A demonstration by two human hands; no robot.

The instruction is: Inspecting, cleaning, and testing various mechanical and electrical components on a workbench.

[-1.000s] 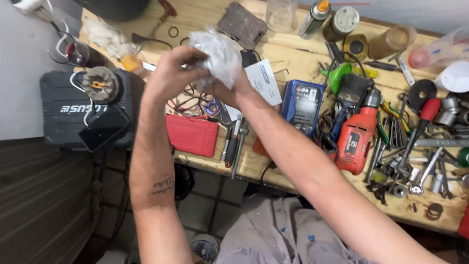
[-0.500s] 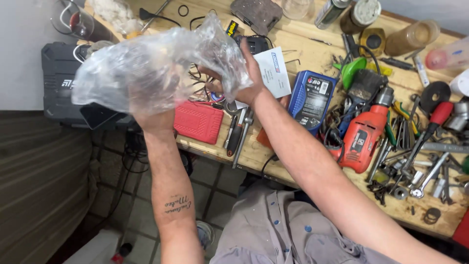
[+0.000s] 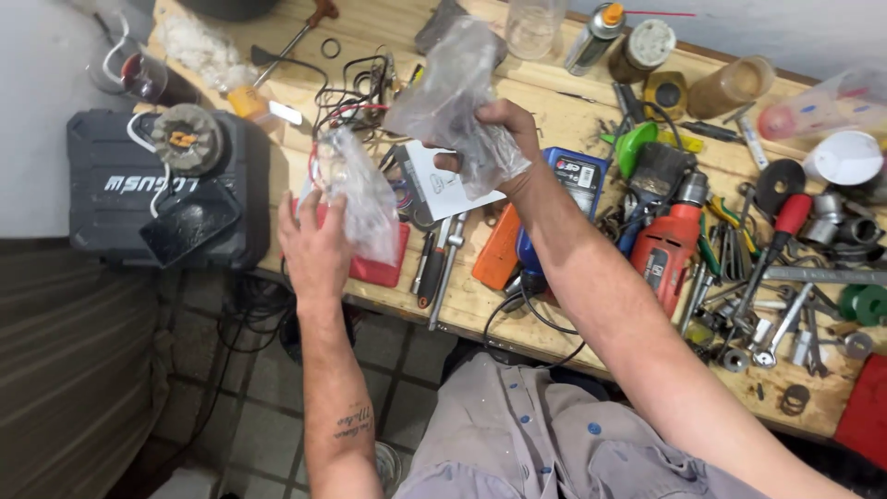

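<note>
The left hand point(image 3: 314, 249) grips a thin, clear, crinkled plastic bag point(image 3: 356, 199) with a glossy sheen, and the right hand point(image 3: 494, 139) holds a second crumpled bag of greyish, cloudier plastic film point(image 3: 453, 88). Both hang over the bare, pale wooden table point(image 3: 480, 300), whose planks look matt, scuffed and stained. Near its right edge lie shiny steel wrenches and sockets point(image 3: 785, 323) beside a red drill of smooth moulded plastic point(image 3: 667, 249); off its left edge stands a black tool case of matt, textured plastic point(image 3: 120, 199).
</note>
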